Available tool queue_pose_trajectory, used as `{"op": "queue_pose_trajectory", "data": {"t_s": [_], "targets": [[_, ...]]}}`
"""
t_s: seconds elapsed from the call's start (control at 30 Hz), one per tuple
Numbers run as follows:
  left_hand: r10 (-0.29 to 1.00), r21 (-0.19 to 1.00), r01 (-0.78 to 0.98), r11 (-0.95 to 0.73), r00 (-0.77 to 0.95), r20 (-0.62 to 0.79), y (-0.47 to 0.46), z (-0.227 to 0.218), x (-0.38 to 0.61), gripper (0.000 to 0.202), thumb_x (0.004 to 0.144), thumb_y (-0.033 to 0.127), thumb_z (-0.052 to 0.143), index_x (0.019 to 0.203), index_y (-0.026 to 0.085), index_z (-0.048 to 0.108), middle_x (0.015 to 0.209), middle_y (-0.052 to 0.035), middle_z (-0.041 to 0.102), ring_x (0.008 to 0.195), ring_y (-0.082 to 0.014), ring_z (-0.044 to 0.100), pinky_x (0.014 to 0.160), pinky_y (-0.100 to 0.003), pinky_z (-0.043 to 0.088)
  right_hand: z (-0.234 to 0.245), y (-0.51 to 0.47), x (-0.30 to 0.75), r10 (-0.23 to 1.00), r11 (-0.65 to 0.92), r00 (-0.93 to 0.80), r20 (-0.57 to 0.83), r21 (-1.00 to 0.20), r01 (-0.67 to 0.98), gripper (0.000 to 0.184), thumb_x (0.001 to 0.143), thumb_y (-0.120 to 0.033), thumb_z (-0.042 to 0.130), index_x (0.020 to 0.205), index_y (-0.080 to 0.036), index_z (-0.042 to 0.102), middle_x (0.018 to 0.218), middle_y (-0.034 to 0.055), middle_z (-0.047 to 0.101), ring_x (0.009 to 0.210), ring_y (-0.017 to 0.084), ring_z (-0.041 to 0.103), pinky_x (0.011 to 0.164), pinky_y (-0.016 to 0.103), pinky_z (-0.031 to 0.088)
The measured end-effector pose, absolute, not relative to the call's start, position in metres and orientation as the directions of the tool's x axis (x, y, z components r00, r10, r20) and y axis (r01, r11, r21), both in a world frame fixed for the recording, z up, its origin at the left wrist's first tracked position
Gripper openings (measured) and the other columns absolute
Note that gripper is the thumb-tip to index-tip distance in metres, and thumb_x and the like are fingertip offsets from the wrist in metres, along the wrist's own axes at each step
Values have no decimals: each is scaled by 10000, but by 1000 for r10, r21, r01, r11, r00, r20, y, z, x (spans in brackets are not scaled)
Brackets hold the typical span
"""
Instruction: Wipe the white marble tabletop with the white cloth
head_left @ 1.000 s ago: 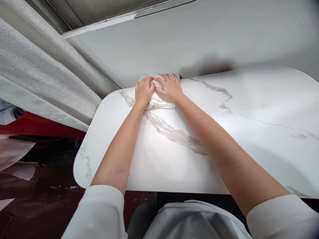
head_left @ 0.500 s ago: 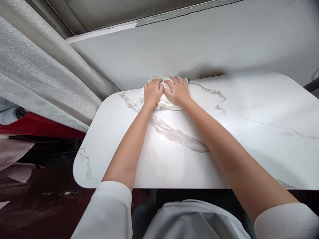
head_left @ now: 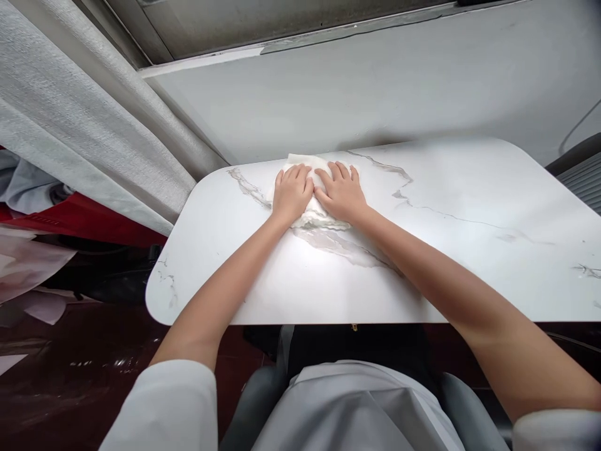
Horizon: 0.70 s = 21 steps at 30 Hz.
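A crumpled white cloth (head_left: pixel 316 220) lies on the white marble-patterned table (head_left: pixel 469 250), a little in from its far edge. My left hand (head_left: pixel 292 194) rests flat on the cloth's left half, fingers stretched forward and close together. Beside it, my right hand (head_left: pixel 342 193) presses on the right half with its fingers spread flat. The two hands touch at the thumbs and cover most of the cloth. Both arms reach straight out over the tabletop.
A grey wall (head_left: pixel 375 81) rises just behind the table. A grey textured curtain (head_left: pixel 70 125) hangs at the left, with something red (head_left: pixel 79 219) under it. A dark chair back (head_left: pixel 582 175) shows at the right edge. The floor at the left is dark and glossy.
Both hands have slid the cloth from the table's far edge back toward me and slightly to the right. Their fingers have flattened out on it.
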<state>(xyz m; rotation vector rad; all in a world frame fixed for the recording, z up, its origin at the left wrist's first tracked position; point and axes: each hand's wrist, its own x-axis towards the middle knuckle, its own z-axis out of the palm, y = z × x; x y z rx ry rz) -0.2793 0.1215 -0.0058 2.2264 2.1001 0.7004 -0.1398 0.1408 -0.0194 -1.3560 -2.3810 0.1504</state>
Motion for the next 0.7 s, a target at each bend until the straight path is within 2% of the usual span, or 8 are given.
{"op": "queue_pose_trajectory", "data": {"t_s": [0.33, 0.5, 0.6, 0.7], "targets": [[961, 249, 964, -91, 19, 277, 56, -4, -263, 450, 988, 253, 277, 1358, 209, 529, 1493, -71, 511, 1439, -223, 385, 1231, -467, 213, -17, 77, -121, 826, 548, -475, 302, -236, 803, 527, 997, -385, 331, 1447, -152, 477, 1541, 196, 385, 1442, 345, 309, 1169, 579, 187], [960, 215, 968, -129, 68, 271, 17, -3, -253, 470, 990, 268, 256, 1390, 211, 497, 1512, -91, 485, 1451, -253, 370, 1232, -510, 227, -13, 40, -105, 809, 571, -502, 305, -207, 794, 549, 994, -408, 328, 1465, -164, 469, 1545, 184, 392, 1449, 352, 314, 1174, 588, 207], [960, 219, 961, -171, 113, 256, -11, -1, -244, 490, 992, 279, 258, 1417, 168, 476, 1534, -121, 450, 1488, -282, 294, 1239, -530, 218, -9, 14, -93, 784, 610, -557, 274, -175, 773, 579, 992, -388, 328, 1502, -134, 433, 1555, 216, 363, 1462, 388, 288, 1176, 613, 193], [960, 254, 945, -206, 145, 242, -35, 0, -236, 512, 994, 287, 284, 1481, 186, 403, 1560, -120, 412, 1515, -287, 206, 1245, -561, 195, -7, -10, -80, 760, 643, -595, 259, -169, 747, 598, 982, -384, 336, 1511, -121, 423, 1561, 230, 344, 1468, 416, 263, 1165, 653, 188]]}}
